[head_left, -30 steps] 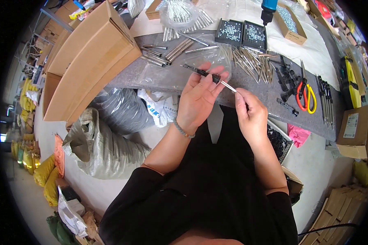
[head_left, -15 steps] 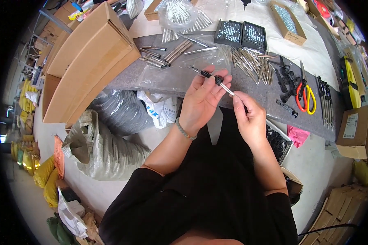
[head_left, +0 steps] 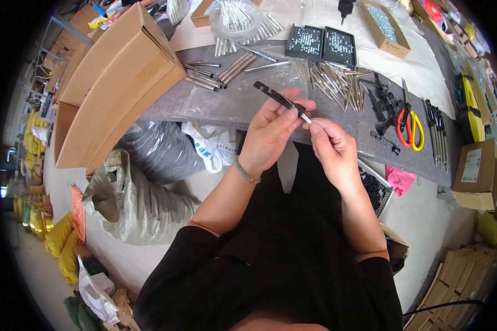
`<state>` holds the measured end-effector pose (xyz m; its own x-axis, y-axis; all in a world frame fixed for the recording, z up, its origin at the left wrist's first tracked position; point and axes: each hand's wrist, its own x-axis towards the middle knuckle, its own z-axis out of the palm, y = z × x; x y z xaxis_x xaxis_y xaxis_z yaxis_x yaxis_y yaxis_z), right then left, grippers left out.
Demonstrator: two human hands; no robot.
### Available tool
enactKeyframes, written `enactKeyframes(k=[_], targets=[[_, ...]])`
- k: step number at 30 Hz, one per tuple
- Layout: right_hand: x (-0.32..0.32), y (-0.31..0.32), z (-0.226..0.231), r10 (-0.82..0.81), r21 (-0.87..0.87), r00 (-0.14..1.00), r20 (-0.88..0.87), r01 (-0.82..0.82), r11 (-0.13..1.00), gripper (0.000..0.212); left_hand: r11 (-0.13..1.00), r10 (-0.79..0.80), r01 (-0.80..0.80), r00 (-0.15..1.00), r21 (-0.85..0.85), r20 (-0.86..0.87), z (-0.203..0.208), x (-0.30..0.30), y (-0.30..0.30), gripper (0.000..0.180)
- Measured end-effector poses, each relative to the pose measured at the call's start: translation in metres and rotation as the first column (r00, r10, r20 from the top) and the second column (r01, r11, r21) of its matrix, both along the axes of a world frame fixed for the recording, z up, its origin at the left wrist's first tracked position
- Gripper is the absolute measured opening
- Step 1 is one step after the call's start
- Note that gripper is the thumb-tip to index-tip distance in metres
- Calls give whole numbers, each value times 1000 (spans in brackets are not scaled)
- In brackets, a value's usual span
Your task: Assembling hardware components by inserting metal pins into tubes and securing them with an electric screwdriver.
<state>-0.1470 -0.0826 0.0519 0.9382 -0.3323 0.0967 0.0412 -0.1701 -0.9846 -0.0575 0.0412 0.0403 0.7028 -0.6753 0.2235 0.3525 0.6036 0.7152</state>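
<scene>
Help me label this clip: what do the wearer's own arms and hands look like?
The left hand and right hand are bare. The black sleeves are short. A greyish beaded bracelet is worn on the left; none shows on the right.

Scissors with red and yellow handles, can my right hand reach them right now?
Probably yes: the scissors lie to the right hand's right, with only a small black part low between, though that hand is pinching a thin silver rod.

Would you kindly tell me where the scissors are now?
In the head view, the scissors lie toward the right of the table, between black plastic parts and dark rods.
</scene>
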Motion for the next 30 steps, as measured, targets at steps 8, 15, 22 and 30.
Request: enactKeyframes(k=[8,15,22,30], targets=[[-1,1,11,131,-50,991,-39,-133,990,18,996,-23,22,1000,90,7,-3,-2,1,33],[-1,-3,20,190,22,950,-249,-191,981,20,993,4,-12,998,114,67,-4,-3,-1,30],[-1,-1,10,109,-64,994,11,-108,992,22,993,-49,54,997,108,-52,-2,-4,-4,30],[2,1,13,83,77,997,9,-83,994,17,997,-55,57,998,47,-26,-8,-1,-2,31]])
